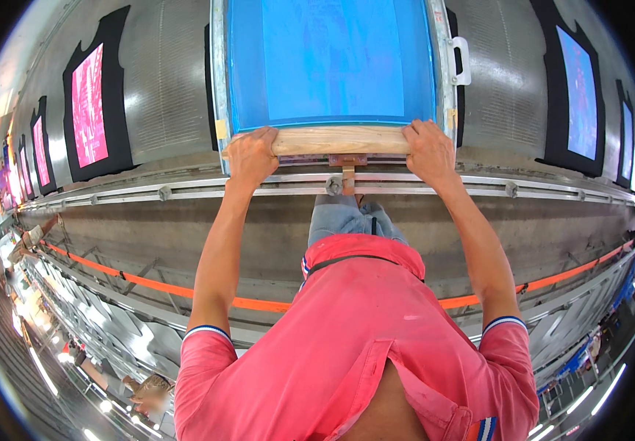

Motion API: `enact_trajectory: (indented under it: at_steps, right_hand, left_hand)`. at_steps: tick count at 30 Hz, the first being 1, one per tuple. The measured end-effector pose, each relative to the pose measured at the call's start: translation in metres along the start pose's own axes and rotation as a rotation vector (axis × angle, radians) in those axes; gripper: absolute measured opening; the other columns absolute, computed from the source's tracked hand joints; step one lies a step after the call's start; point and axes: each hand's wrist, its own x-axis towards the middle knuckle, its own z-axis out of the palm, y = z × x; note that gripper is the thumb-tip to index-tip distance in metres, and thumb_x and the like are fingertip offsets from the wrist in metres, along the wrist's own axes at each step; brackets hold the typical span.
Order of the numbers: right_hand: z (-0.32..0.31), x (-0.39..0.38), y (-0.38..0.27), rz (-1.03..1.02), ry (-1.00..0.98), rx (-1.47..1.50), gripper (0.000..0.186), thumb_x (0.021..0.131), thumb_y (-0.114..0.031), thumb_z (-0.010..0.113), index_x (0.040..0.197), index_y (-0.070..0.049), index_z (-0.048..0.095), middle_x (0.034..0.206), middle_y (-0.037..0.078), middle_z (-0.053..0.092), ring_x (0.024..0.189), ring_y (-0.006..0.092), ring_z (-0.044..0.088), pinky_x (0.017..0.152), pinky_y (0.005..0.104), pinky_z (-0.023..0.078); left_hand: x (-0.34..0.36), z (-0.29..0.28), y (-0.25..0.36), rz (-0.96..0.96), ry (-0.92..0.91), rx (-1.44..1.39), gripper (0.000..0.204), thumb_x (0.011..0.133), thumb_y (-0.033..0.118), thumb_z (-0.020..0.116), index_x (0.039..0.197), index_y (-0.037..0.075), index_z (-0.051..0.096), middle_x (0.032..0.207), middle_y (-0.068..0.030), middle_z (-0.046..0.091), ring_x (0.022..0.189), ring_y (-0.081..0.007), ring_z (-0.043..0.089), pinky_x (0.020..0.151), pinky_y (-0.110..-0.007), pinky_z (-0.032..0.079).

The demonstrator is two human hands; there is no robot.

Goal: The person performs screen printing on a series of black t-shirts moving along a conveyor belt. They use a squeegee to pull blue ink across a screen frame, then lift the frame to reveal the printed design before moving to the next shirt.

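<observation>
I had both grips closed on the wooden squeegee handle (341, 140), left hand (250, 156) at its 9 o'clock end, right hand (427, 151) at 3. Its long axis ran 9-to-3, the blue screen (332, 62) lying toward 12.

Blue printing screen (332, 62) cut off by the top edge; squeegee blade under the wooden handle (339, 140) hidden behind it; fingertips of left hand (250, 156) and right hand (427, 151) curled out of sight; distant workshop floor blurred
</observation>
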Motion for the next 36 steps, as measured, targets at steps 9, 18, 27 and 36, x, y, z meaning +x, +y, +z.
enact_trajectory:
  at_steps: [9, 18, 27, 36]
  right_hand:
    - [-0.026, 0.103, 0.047, 0.014, -0.056, -0.052, 0.016, 0.078, -0.008, 0.060, 0.089, -0.008, 0.071, 0.087, 0.011, 0.068, 0.088, 0.0338, 0.067, 0.075, 0.0458, 0.056]
    - [-0.048, 0.377, 0.173, 0.059, 0.018, -0.223, 0.032, 0.083, -0.016, 0.056, 0.110, -0.017, 0.075, 0.100, 0.010, 0.073, 0.098, 0.0319, 0.069, 0.084, 0.0470, 0.057]
    - [-0.045, 0.485, 0.235, -0.031, 0.022, -0.355, 0.016, 0.075, -0.021, 0.063, 0.082, -0.008, 0.070, 0.088, 0.016, 0.072, 0.086, 0.0376, 0.069, 0.072, 0.0505, 0.055]
    - [-0.045, 0.409, 0.174, 0.075, -0.019, -0.247, 0.020, 0.074, -0.019, 0.063, 0.089, -0.008, 0.071, 0.088, 0.016, 0.072, 0.089, 0.0366, 0.069, 0.076, 0.0501, 0.055]
  left_hand:
    - [0.121, -0.034, -0.033, -0.039, -0.181, 0.110, 0.031, 0.074, 0.011, 0.064, 0.097, 0.021, 0.081, 0.070, -0.0175, 0.069, 0.067, -0.0368, 0.068, 0.062, -0.049, 0.053]
    - [0.396, -0.031, -0.127, -0.069, -0.039, 0.252, 0.028, 0.082, 0.020, 0.062, 0.104, 0.022, 0.080, 0.088, -0.0158, 0.073, 0.084, -0.0355, 0.071, 0.075, -0.047, 0.057]
    - [0.504, -0.027, -0.162, -0.026, -0.092, 0.298, 0.030, 0.078, 0.020, 0.066, 0.104, 0.021, 0.079, 0.083, -0.0166, 0.073, 0.083, -0.0365, 0.072, 0.075, -0.049, 0.057]
    - [0.428, -0.016, -0.142, -0.046, -0.094, 0.249, 0.040, 0.075, 0.015, 0.065, 0.112, 0.027, 0.077, 0.078, -0.0138, 0.072, 0.075, -0.0337, 0.071, 0.070, -0.047, 0.056]
